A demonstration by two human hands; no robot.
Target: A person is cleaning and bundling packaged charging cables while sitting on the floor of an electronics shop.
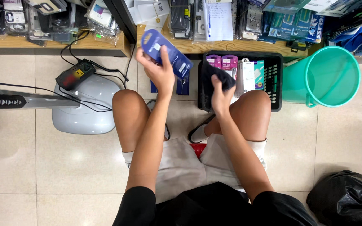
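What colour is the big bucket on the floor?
The bucket is teal green, seen clearly in the head view.

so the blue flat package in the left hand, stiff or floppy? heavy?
The blue flat package probably stays fairly stiff: it juts out past the left hand without drooping. It is likely light for its size, since a one-hand grip at one edge holds it up. Its surface looks glossy, so it may be a bit slippery.
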